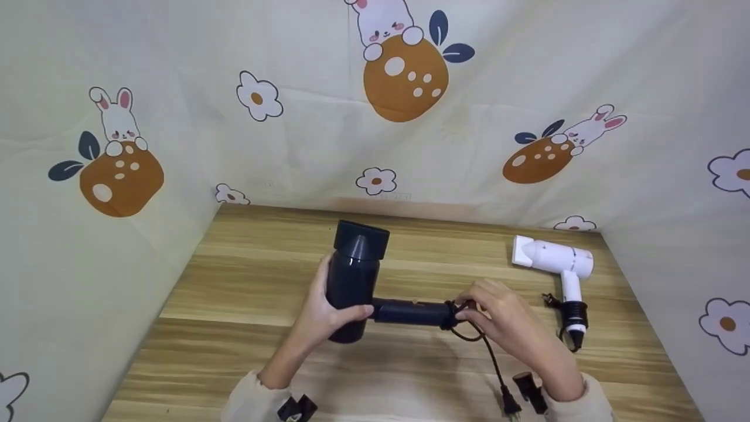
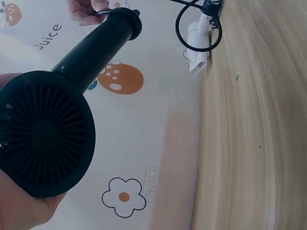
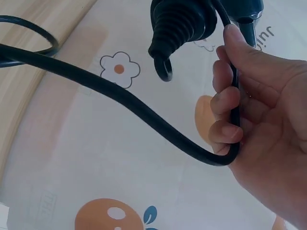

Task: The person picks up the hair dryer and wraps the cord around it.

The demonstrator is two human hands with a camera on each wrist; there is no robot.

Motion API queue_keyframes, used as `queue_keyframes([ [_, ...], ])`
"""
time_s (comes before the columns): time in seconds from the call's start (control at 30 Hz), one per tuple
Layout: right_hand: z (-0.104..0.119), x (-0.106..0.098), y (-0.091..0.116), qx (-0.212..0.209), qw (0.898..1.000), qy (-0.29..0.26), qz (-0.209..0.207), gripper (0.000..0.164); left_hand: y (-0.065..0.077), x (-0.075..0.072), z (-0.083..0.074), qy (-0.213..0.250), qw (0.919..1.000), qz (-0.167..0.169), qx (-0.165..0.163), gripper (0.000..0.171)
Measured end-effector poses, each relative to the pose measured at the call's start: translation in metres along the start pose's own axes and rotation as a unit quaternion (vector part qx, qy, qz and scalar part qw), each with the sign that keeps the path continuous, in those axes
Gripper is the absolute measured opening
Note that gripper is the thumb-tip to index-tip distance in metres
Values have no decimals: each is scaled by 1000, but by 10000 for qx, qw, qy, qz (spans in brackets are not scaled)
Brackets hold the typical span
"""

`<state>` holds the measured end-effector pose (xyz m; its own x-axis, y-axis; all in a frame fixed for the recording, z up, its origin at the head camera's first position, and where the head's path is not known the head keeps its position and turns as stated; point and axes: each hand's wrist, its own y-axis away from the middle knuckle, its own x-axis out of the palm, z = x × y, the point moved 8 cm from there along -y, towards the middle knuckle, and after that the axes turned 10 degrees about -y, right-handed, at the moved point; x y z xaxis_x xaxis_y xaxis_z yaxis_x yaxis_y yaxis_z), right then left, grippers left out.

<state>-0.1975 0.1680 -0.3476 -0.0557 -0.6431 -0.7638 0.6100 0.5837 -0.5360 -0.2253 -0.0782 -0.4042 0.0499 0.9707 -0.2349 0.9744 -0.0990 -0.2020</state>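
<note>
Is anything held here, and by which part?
The left hand holds the dark hair dryer by its barrel; the right hand pinches its cord near the handle's end.

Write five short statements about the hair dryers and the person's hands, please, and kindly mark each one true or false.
1. The left hand holds the dark hair dryer by its barrel. True.
2. A black cord is wound round the handle of the white hair dryer. True.
3. The right hand is gripping the white hair dryer. False: it holds the dark hair dryer's cable, and the white one lies on the table, apart from both hands.
4. The dark hair dryer is connected to a wall socket. False: its plug is loose at the cable's end.
5. The white hair dryer lies to the right of the dark one in the head view. True.
</note>
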Motion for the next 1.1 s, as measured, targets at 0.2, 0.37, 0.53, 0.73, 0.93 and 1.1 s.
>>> queue_keyframes([
  [0.2,-13,-2,1,319,9971,-685,-93,25,1,2,-1,205,9994,292,5,93],
  [0.37,-18,-2,3,352,9908,-1302,49,20,1,3,-3,325,9983,472,125,90],
  [0.53,-28,0,6,606,9832,-1721,-36,25,1,5,-5,557,9958,658,301,89],
  [0.73,-39,13,11,958,9491,-2999,37,19,4,3,-4,1163,9908,684,133,92],
  [0.93,-49,33,16,1342,9186,-3713,154,21,7,0,-8,1798,9822,526,107,91],
  [1.1,-45,42,22,1284,9321,-3384,-116,20,6,-8,-10,2132,9768,21,200,92],
])
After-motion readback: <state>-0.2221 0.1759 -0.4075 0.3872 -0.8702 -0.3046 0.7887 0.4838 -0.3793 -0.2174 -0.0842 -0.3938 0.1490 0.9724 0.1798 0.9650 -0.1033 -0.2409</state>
